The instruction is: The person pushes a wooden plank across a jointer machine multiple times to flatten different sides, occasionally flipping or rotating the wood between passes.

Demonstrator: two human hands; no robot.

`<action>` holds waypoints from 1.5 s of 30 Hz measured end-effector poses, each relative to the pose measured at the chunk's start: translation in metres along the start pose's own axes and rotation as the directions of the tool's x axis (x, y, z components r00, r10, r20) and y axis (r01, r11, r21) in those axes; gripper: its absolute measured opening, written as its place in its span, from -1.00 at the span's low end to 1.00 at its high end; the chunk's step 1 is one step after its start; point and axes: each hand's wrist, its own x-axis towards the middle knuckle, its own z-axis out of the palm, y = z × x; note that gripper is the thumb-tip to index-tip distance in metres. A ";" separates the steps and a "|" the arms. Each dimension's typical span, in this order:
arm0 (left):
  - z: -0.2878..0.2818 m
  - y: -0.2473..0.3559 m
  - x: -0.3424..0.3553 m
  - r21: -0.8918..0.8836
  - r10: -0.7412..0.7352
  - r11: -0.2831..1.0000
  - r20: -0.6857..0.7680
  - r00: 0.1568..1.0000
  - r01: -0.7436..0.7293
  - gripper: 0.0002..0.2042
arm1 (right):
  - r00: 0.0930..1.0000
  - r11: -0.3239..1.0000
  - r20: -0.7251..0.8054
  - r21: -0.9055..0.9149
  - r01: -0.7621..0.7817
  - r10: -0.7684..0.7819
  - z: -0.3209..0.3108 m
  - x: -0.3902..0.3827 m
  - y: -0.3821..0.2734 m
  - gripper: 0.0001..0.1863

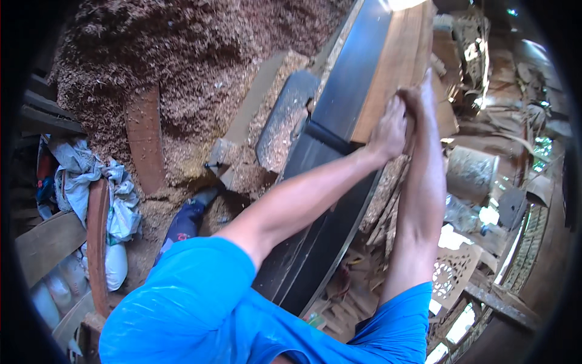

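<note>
A long reddish-brown wooden board [394, 54] lies on the dark metal bed of a jointer-like machine [348, 79]. My left hand [389, 130] grips the board near its close end, its fingers bent over the top face. Against the board's right edge is my right hand [420, 100], fingers pointing away and thumb laid over toward the left hand. Both hands hold the board, nearly touching each other. Below them the near part of the bed [297, 236] runs back under my left arm. The underside of the board is hidden.
Wood shavings [200, 54] are heaped at the far left, with a plank [145, 139] leaning in them. White sacks [115, 200] stand at the left. To the right are a dusty bucket [473, 173], a perforated panel [451, 273] and scrap wood.
</note>
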 end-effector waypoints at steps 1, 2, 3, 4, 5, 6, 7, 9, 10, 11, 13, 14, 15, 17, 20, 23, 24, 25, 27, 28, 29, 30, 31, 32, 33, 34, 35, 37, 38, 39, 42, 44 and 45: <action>-0.004 0.032 -0.020 -0.069 -0.015 0.997 0.098 0.995 0.022 -0.52 | 1.000 0.999 -0.006 0.042 0.010 -0.010 0.001 -0.006 0.034 0.29; -0.016 0.066 -0.037 -0.162 -0.026 0.985 0.182 0.983 0.056 -0.53 | 1.000 0.996 -0.015 0.085 0.022 -0.020 0.000 -0.014 0.067 0.29; -0.039 0.103 -0.048 -0.217 -0.042 0.971 0.265 0.963 0.102 -0.55 | 0.999 0.991 -0.025 0.128 0.042 -0.039 -0.004 -0.024 0.095 0.29; -0.076 0.119 -0.048 -0.232 -0.063 0.966 0.202 0.977 0.111 -0.58 | 0.991 0.950 -0.005 0.285 0.130 -0.134 -0.019 -0.045 0.070 0.26; -0.109 0.135 -0.052 -0.232 -0.110 0.962 0.160 0.981 0.146 -0.61 | 0.985 0.889 0.076 0.446 0.106 -0.156 -0.038 -0.069 0.050 0.21; -0.133 0.141 -0.059 -0.164 -0.116 0.978 0.083 0.990 0.129 -0.64 | 0.973 0.812 0.154 0.582 0.049 -0.170 -0.060 -0.096 0.034 0.17; -0.154 0.144 -0.068 -0.129 -0.169 0.977 0.013 0.986 0.169 -0.66 | 0.940 0.713 0.312 0.690 -0.124 -0.138 -0.079 -0.123 0.023 0.11; -0.169 0.141 -0.088 -0.167 -0.301 0.942 -0.045 0.953 0.290 -0.66 | 0.913 0.660 0.388 0.720 -0.215 -0.126 -0.117 -0.173 0.031 -0.03; -0.164 0.131 -0.097 -0.233 -0.458 0.868 -0.034 0.888 0.439 -0.62 | 0.916 0.612 0.377 0.759 -0.223 -0.133 -0.128 -0.197 0.046 -0.09; -0.160 0.130 -0.103 -0.304 -0.607 0.761 -0.018 0.795 0.574 -0.58 | 0.916 0.571 0.373 0.788 -0.230 -0.146 -0.137 -0.217 0.062 -0.15; -0.149 0.126 -0.104 -0.694 -0.707 0.083 0.465 0.533 0.715 -0.30 | 0.865 0.541 0.486 0.765 -0.350 -0.127 -0.141 -0.249 0.109 -0.15; -0.139 0.123 -0.104 -0.727 -0.635 -0.025 0.541 0.551 0.686 -0.27 | 0.856 0.463 0.499 0.795 -0.390 -0.134 -0.135 -0.266 0.118 -0.13; -0.128 0.125 -0.102 -0.736 -0.544 -0.137 0.616 0.570 0.663 -0.25 | 0.854 0.378 0.504 0.821 -0.427 -0.130 -0.132 -0.284 0.128 -0.12; -0.120 0.143 -0.092 -0.717 -0.275 -0.316 0.696 0.664 0.621 -0.24 | 0.849 0.347 0.513 0.825 -0.447 -0.126 -0.129 -0.305 0.135 -0.09; -0.127 0.149 -0.101 -0.701 -0.182 -0.318 0.705 0.685 0.638 -0.27 | 0.862 0.353 0.492 0.833 -0.426 -0.123 -0.124 -0.331 0.109 -0.04; -0.133 0.167 -0.109 -0.715 -0.316 -0.164 0.691 0.650 0.680 -0.35 | 0.890 0.246 0.422 0.894 -0.376 -0.173 -0.113 -0.365 0.107 0.08; -0.143 0.191 -0.112 -0.682 -0.428 -0.037 0.671 0.605 0.731 -0.36 | 0.876 0.227 0.474 0.866 -0.446 -0.087 -0.109 -0.381 0.106 0.11; -0.147 0.211 -0.111 -0.631 -0.511 0.094 0.633 0.582 0.770 -0.37 | 0.877 0.157 0.463 0.883 -0.442 -0.132 -0.108 -0.397 0.103 0.11; -0.147 0.228 -0.132 -0.594 -0.502 0.252 0.595 0.628 0.764 -0.42 | 0.897 0.034 0.437 0.900 -0.435 -0.063 -0.070 -0.431 0.138 0.02; -0.148 0.235 -0.143 -0.581 -0.497 0.311 0.575 0.650 0.752 -0.43 | 0.893 -0.080 0.436 0.892 -0.446 -0.115 -0.059 -0.447 0.144 -0.03; -0.150 0.242 -0.155 -0.563 -0.494 0.367 0.556 0.668 0.740 -0.43 | 0.887 -0.194 0.430 0.868 -0.457 -0.167 -0.050 -0.464 0.144 -0.08; -0.154 0.241 -0.167 -0.529 -0.499 0.415 0.548 0.671 0.740 -0.44 | 0.864 -0.238 0.460 0.833 -0.500 -0.205 -0.053 -0.476 0.121 0.04; -0.154 0.245 -0.180 -0.528 -0.479 0.427 0.557 0.679 0.734 -0.44 | 0.873 -0.298 0.436 0.822 -0.485 -0.219 -0.051 -0.494 0.119 0.04; -0.153 0.249 -0.194 -0.527 -0.460 0.437 0.566 0.684 0.729 -0.45 | 0.881 -0.353 0.412 0.808 -0.471 -0.232 -0.051 -0.510 0.118 0.05; -0.156 0.252 -0.206 -0.520 -0.445 0.457 0.568 0.692 0.721 -0.45 | 0.881 -0.392 0.395 0.791 -0.470 -0.259 -0.054 -0.524 0.108 0.04; -0.161 0.260 -0.217 -0.510 -0.464 0.428 0.584 0.666 0.746 -0.49 | 0.882 -0.428 0.377 0.774 -0.467 -0.281 -0.060 -0.538 0.098 0.04; -0.164 0.265 -0.229 -0.490 -0.463 0.457 0.582 0.669 0.743 -0.49 | 0.887 -0.442 0.366 0.771 -0.459 -0.282 -0.059 -0.553 0.099 0.05; -0.168 0.269 -0.259 -0.448 -0.456 0.518 0.576 0.679 0.728 -0.48 | 0.896 -0.470 0.338 0.765 -0.439 -0.286 -0.057 -0.583 0.098 0.07; -0.171 0.270 -0.276 -0.452 -0.438 0.540 0.569 0.696 0.710 -0.48 | 0.916 -0.459 0.316 0.794 -0.399 -0.249 -0.058 -0.604 0.097 0.08; -0.180 0.275 -0.291 -0.417 -0.461 0.529 0.590 0.662 0.740 -0.48 | 0.927 -0.454 0.297 0.810 -0.371 -0.228 -0.056 -0.625 0.095 0.12; -0.211 0.296 -0.333 -0.324 -0.544 0.486 0.615 0.571 0.812 -0.51 | 0.916 -0.433 0.324 0.809 -0.397 -0.235 -0.053 -0.673 0.096 0.20; -0.230 0.305 -0.365 -0.280 -0.599 0.399 0.642 0.479 0.873 -0.55 | 0.941 -0.356 0.299 0.872 -0.337 -0.159 -0.056 -0.713 0.104 0.23; -0.242 0.308 -0.381 -0.255 -0.626 0.354 0.650 0.431 0.900 -0.56 | 0.951 -0.316 0.286 0.897 -0.310 -0.122 -0.057 -0.733 0.107 0.25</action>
